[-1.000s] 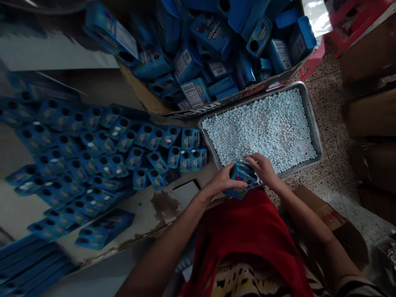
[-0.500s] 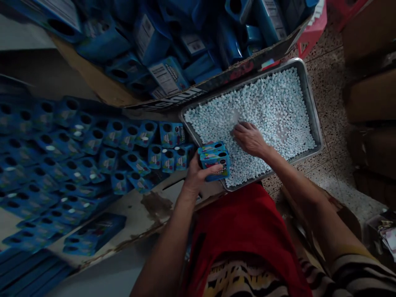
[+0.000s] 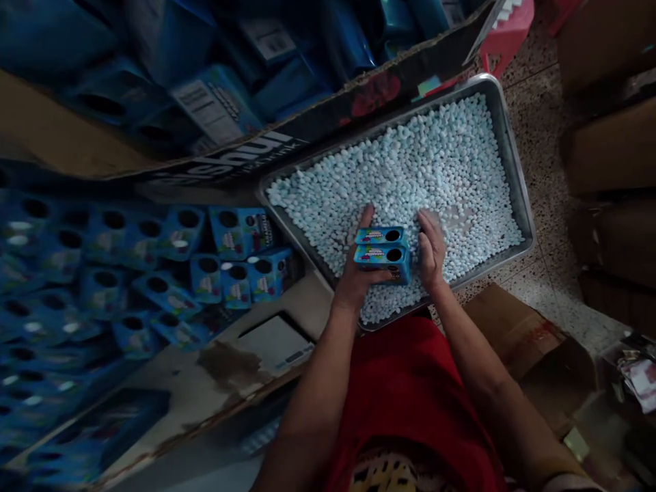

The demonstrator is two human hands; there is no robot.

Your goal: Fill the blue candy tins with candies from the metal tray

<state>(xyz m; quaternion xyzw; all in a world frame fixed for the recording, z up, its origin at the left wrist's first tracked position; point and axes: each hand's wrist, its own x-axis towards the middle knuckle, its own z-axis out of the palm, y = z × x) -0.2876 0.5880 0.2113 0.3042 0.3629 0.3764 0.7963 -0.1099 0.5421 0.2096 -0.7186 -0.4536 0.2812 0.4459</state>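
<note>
Two small blue candy boxes (image 3: 382, 255), side by side, are gripped in my left hand (image 3: 354, 280). Each has a dark round hole in its top panel. They are over a metal tray (image 3: 523, 198) spread with small white and pale-blue candies (image 3: 389, 157). Close by on the right, my right hand (image 3: 433, 249) is at the candy layer, slightly cupped toward the boxes. Its thumb and fingers are apart, with nothing visible between them; the fingertips are a little blurred.
Many similar blue boxes (image 3: 107, 287) stand with holes upward on the worn table (image 3: 297, 307) at left. A large carton (image 3: 328, 123) full of blue boxes borders the tray's far side. Brown cartons (image 3: 609, 157) and a pink stool (image 3: 507, 41) are on the right.
My left hand has carried the two boxes rightward, farther over the tray, and turned them. My right hand has moved from the candies at the middle to beside the boxes. The view has shifted.
</note>
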